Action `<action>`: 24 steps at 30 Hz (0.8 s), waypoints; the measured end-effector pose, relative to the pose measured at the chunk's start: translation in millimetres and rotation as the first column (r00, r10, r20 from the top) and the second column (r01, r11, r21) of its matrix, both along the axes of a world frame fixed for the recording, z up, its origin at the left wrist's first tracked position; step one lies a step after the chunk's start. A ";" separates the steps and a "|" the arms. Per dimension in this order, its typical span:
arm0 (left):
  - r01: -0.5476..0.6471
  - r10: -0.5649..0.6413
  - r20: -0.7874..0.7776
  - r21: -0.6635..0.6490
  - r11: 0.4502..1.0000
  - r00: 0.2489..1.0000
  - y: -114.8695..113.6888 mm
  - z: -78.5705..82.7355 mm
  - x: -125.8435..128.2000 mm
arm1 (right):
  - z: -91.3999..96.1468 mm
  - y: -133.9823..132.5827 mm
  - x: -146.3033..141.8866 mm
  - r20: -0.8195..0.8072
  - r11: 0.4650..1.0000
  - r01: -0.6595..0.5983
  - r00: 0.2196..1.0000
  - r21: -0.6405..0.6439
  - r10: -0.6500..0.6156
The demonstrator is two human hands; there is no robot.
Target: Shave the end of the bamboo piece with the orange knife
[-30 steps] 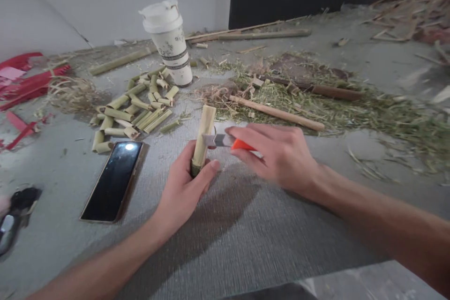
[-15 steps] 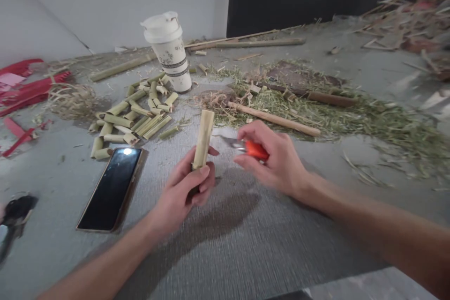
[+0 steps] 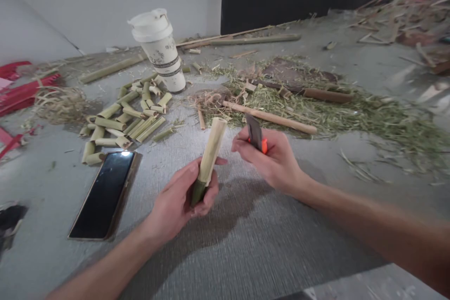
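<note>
My left hand is closed around a short bamboo piece. Most of its length is peeled pale, while the lower end by my palm is still dark green. It stands nearly upright, its top leaning to the right. To the right of it, my right hand grips a knife with a dark blade pointing up and an orange handle mostly hidden by the fingers. Blade and bamboo are apart.
Cut bamboo pieces lie in a pile at left, beside a lidded paper cup. A phone rests nearer me. Green shavings spread to the right behind a wooden-handled tool. A woven ball sits far left.
The knife has turned from pointing left at the bamboo to pointing upward. The bamboo leans more to the right, showing its green lower end. The view has shifted slightly.
</note>
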State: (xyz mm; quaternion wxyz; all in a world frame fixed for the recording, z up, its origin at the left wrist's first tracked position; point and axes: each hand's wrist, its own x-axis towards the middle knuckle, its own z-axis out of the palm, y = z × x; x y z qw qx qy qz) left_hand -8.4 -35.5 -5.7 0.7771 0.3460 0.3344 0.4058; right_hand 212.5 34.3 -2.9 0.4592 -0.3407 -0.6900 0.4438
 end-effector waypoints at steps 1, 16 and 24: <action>-0.026 0.026 -0.012 0.009 1.000 1.000 0.2 0.1 -0.2 | -0.8 1.2 -0.3 -0.016 0.998 0.052 0.999 -0.026 -0.052; -0.202 0.255 -0.298 0.198 0.959 0.920 -0.6 -2.1 2.8 | -1.1 -0.9 0.0 0.229 0.974 0.131 0.958 0.185 -0.173; -0.225 0.264 -0.149 0.235 0.946 0.953 2.2 -6.4 3.4 | -7.8 2.2 1.3 0.314 0.948 -0.055 0.948 0.315 -0.050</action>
